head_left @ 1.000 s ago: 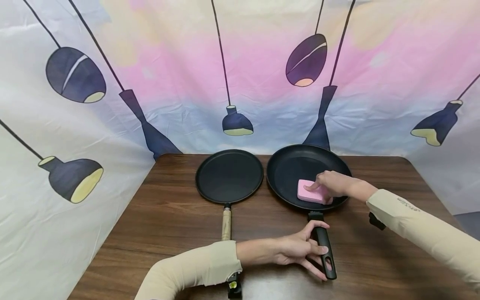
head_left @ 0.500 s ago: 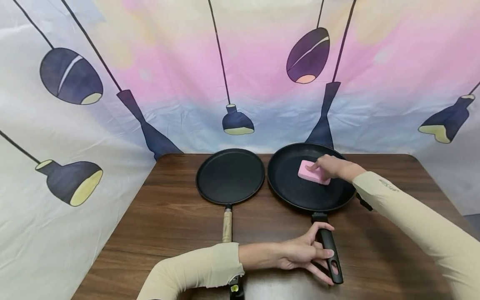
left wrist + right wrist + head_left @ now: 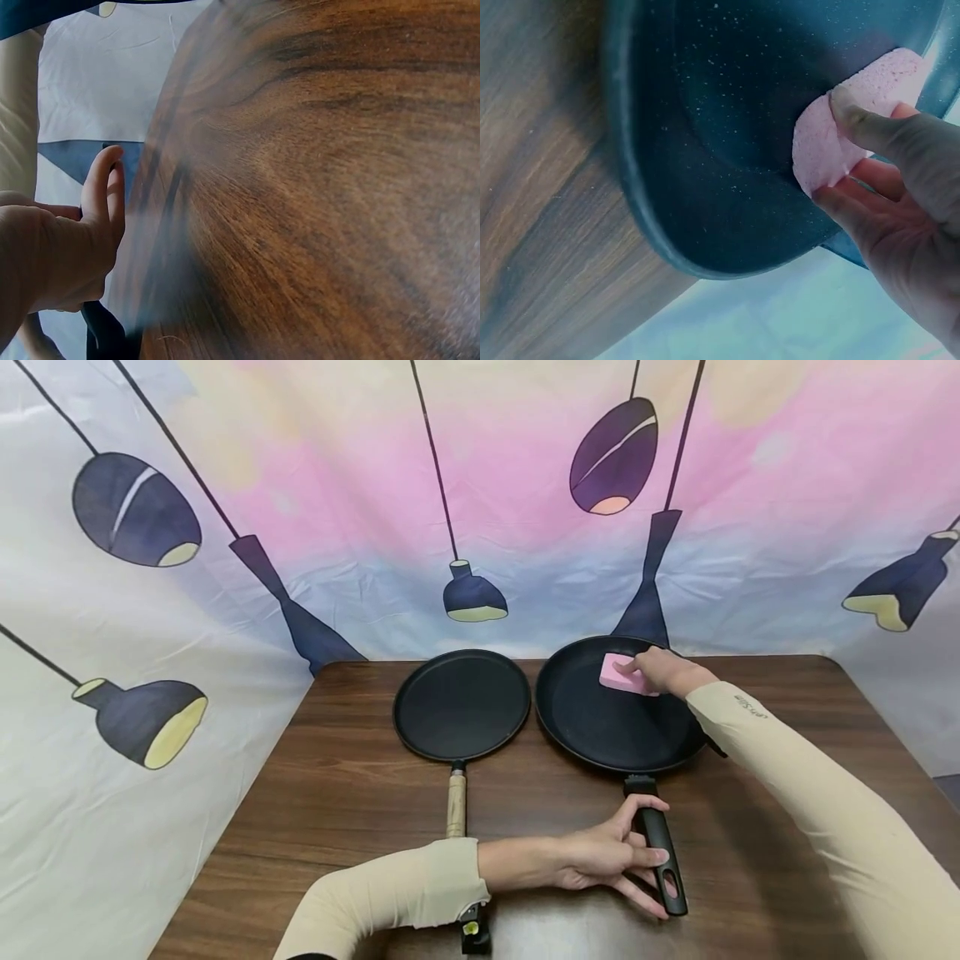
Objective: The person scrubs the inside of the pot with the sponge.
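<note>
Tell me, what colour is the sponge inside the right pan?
The sponge is pink; the head view shows it best, against the black pan.

The left hand (image 3: 52,247) is cut off at the left wrist view's edge, the table (image 3: 337,187) blurred.

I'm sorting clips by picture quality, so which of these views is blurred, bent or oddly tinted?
Head view: sharp and evenly lit, but wide-angle bending curves the brown wooden table. Left wrist view: table grain smeared, only the left hand fairly crisp. Right wrist view: bluish tint, with the pink rectangular sponge bleached at its far end inside the speckled black frying pan.
</note>
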The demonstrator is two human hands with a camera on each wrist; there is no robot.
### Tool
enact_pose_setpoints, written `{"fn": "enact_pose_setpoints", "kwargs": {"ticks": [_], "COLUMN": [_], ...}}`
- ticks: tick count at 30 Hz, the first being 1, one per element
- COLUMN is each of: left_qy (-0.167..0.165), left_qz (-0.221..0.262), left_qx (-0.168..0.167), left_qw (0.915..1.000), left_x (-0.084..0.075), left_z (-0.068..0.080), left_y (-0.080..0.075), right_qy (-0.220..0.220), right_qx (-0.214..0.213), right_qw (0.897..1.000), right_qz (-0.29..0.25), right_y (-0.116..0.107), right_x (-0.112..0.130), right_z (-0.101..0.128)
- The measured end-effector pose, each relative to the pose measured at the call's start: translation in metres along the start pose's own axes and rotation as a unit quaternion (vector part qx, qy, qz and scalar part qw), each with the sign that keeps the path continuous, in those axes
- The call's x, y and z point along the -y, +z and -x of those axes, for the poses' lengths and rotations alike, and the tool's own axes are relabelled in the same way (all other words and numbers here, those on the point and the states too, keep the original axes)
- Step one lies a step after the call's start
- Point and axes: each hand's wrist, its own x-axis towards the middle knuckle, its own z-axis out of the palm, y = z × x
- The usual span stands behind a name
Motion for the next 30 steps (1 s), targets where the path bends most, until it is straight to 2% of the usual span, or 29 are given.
{"fn": "enact_pose_setpoints", "kwargs": {"ticks": [3, 10, 17, 30], "left_qy": [-0.003, 0.008, 0.014, 0.014], "left_qz": [-0.001, -0.008, -0.019, -0.015], "left_qx": [0.001, -0.004, -0.003, -0.004], "left_qw": [1.0, 0.9999, 0.9997, 0.9998], "left_x": [0.0, -0.001, -0.003, -0.002], "left_z": [0.0, 0.002, 0.002, 0.003], "left_y": [0.002, 0.002, 0.0, 0.001], "right_qy": [-0.012, -0.025, -0.072, -0.171], "right_qx": [0.005, 0.029, 0.042, -0.007], "right_qw": [0.998, 0.997, 0.995, 0.981], "right_qz": [0.058, 0.063, 0.058, 0.087], "right_y": [-0.001, -0.004, 0.004, 0.022], "right_x": [-0.001, 0.002, 0.004, 0.024], "right_z": [0.004, 0.021, 0.05, 0.09]}}
